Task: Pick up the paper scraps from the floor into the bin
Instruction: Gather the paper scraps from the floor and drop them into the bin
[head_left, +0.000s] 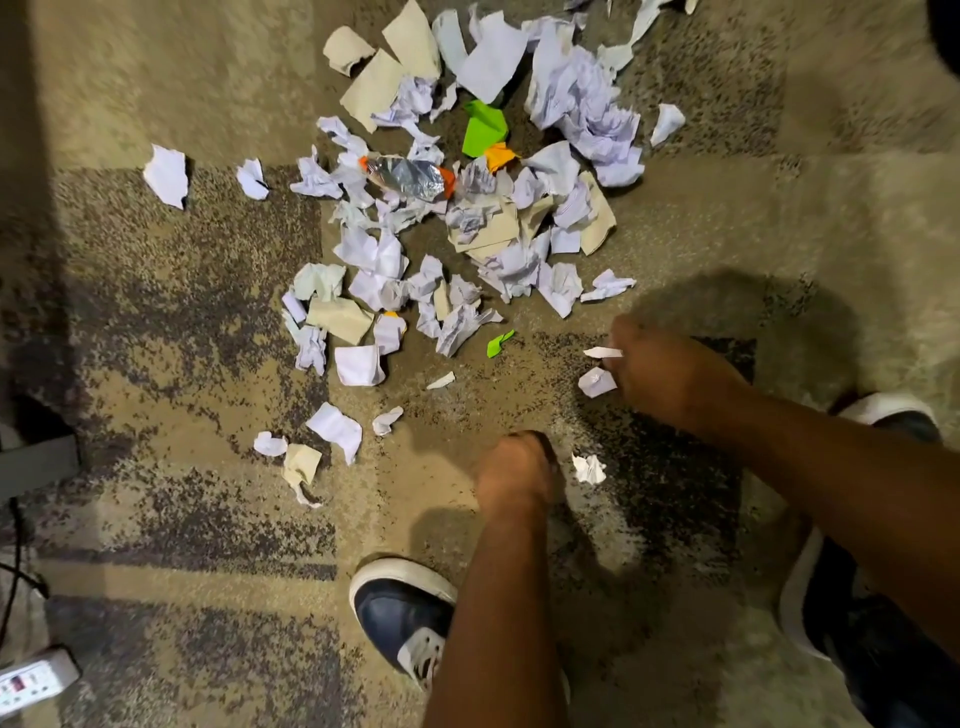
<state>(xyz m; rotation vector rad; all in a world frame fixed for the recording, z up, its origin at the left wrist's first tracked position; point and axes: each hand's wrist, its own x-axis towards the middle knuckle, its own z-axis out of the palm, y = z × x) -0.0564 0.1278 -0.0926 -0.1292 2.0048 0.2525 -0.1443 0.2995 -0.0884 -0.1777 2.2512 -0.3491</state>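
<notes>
Paper scraps (467, 208) in white, tan, green and orange lie in a loose heap on the carpet ahead, with a crumpled foil wrapper (410, 179) among them. My right hand (665, 374) reaches down at the heap's near right edge and pinches a thin white strip (602, 352). A small crumpled white piece (597, 382) shows just below its fingers. My left hand (519, 467) hangs low over the carpet with its fingers turned down and hidden. Just to its right on the floor is a small white scrap (589, 468). No bin is in view.
My dark shoes with white soles stand at the bottom centre (400, 618) and at the right (831, 639). A white power strip (31, 680) with a black cable lies at the lower left, with a grey object (36, 462) above it. Stray scraps (166, 174) lie left of the heap.
</notes>
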